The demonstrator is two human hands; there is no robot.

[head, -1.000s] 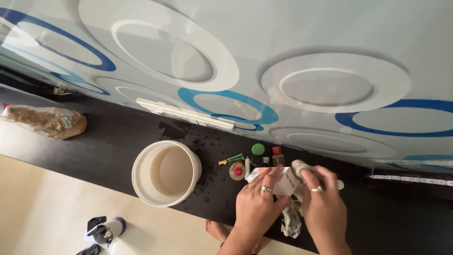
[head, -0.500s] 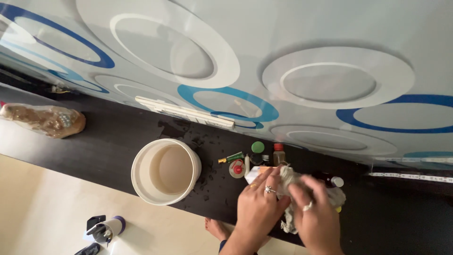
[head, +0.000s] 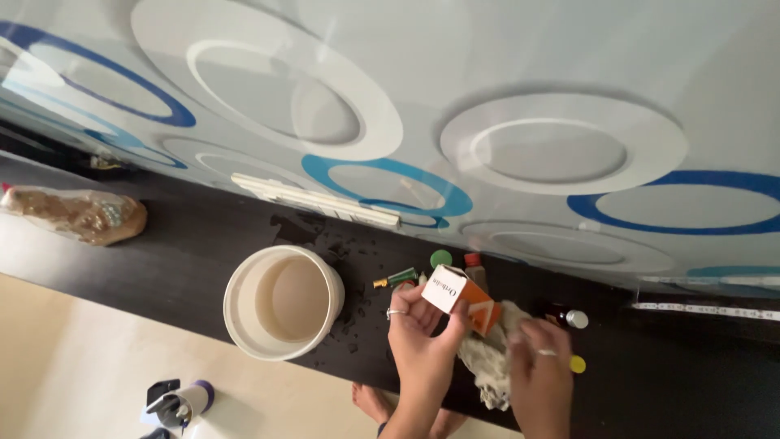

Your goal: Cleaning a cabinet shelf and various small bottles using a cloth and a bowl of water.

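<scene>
While the left hand [head: 418, 329] is pinching the small box [head: 461, 298] clear above the shelf's front edge, the right hand [head: 538, 366], fingers curled, is pressing the rag [head: 487, 362] down; keep the box lifted, wiping beneath it.

cloth [head: 487, 366] partly under right hand [head: 540, 370]; spray bottle [head: 175, 404] cut by bottom edge

Wall, counter and floor

Glossy white wall panel [head: 504, 73] with white and blue rings fills 12 o'clock; dark counter [head: 179, 244] runs across the centre; cream floor [head: 73, 366] lies at 7 o'clock.
</scene>
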